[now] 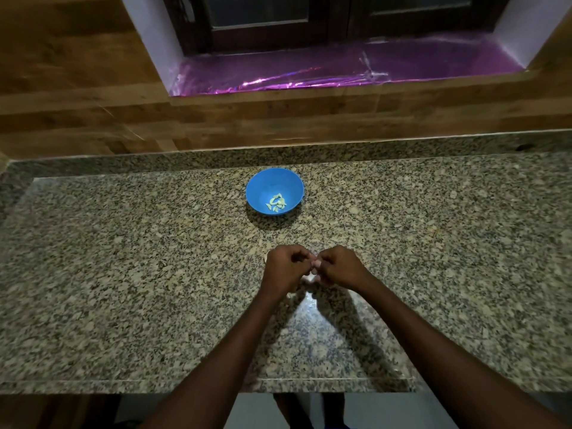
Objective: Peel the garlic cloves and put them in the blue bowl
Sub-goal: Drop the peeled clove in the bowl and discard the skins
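A blue bowl (275,191) stands on the granite counter, far of my hands, with several pale peeled garlic cloves (276,203) lying in its bottom. Nearer to me, my left hand (286,267) and my right hand (339,266) meet fingertip to fingertip just above the counter. Both have curled fingers that pinch a small pale thing between them, most likely a garlic clove (314,267); it is almost wholly hidden by the fingers. A pale scrap lies on the counter just under the hands.
The speckled granite counter (154,274) stretches wide to both sides, with its front edge close to me. A wood-patterned wall rises behind it, and a window sill covered in shiny purple film (340,69) sits above.
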A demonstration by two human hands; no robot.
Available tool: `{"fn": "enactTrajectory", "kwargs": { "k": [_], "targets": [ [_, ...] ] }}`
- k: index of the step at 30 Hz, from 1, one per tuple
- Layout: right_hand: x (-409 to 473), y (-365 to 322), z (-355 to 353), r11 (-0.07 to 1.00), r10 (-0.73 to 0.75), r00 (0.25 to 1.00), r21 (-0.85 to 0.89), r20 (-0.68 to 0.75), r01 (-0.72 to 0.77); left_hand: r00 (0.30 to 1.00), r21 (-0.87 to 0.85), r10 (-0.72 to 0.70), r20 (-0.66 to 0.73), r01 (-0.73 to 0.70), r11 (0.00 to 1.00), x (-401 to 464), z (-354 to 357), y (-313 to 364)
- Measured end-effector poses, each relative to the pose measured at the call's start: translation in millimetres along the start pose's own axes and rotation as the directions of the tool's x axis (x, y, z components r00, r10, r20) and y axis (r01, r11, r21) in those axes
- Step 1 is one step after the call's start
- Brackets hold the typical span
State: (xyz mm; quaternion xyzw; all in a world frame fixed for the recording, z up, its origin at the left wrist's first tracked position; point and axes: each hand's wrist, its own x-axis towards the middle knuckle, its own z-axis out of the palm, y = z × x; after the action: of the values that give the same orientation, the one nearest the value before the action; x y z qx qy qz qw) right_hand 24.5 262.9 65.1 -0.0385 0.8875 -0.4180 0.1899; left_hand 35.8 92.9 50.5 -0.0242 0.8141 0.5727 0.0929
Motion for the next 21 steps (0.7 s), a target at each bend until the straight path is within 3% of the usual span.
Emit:
{"fn": "enactTrajectory", "kwargs": {
  "k": [3, 6, 9, 11, 13, 14, 16, 17, 19, 21],
  "targets": [
    [-2, -5, -2, 0.975, -0.162, 0.982, -0.169, -0.097, 0.144, 0.990, -0.152, -0.143, 0.002, 0.142, 0.978, 5, -3, 7],
    [-16, -6, 12, 0.867, -0.368, 0.903, -0.432, -0.221, 0.248, 0.924, -0.458, -0.379, 0.057, 0.362, 0.812, 7, -3, 16],
    [-21, 2, 19, 0.816, -0.441, 0.867, -0.506, -0.233, 0.279, 0.878, -0.603, -0.466, 0.110, 0.431, 0.671, 5, -1, 16],
    [-17, 3, 19, 0.881, -0.373, 0.887, -0.405, -0.273, 0.245, 0.885, -0.595, -0.452, 0.113, 0.425, 0.683, 2, 1, 13],
    [-10, 2, 15, 0.981, -0.184, 0.944, -0.113, -0.274, 0.159, 0.933, -0.515, -0.352, 0.070, 0.337, 0.788, 0, 2, 8],
    [-8, -1, 11, 0.993, -0.055, 0.977, 0.088, -0.205, 0.074, 0.959, -0.458, -0.281, 0.037, 0.266, 0.848, 1, 1, 5],
    [-8, -6, 2, 0.878, 0.155, 0.988, 0.454, 0.022, -0.148, 0.991, -0.327, -0.136, -0.013, 0.124, 0.937, 1, 0, 1],
    [-7, -7, -2, 0.791, 0.206, 0.968, 0.558, 0.142, -0.250, 0.996, -0.278, -0.084, -0.024, 0.074, 0.958, 1, 0, 0],
    [-6, -7, -7, 0.689, 0.247, 0.927, 0.621, 0.283, -0.374, 0.998, -0.252, -0.060, -0.025, 0.052, 0.966, 1, 0, 0],
    [-3, -2, -5, 0.693, 0.262, 0.921, 0.608, 0.289, -0.388, 0.989, -0.311, -0.146, -0.017, 0.133, 0.941, 1, 1, -3]
  ]
}}
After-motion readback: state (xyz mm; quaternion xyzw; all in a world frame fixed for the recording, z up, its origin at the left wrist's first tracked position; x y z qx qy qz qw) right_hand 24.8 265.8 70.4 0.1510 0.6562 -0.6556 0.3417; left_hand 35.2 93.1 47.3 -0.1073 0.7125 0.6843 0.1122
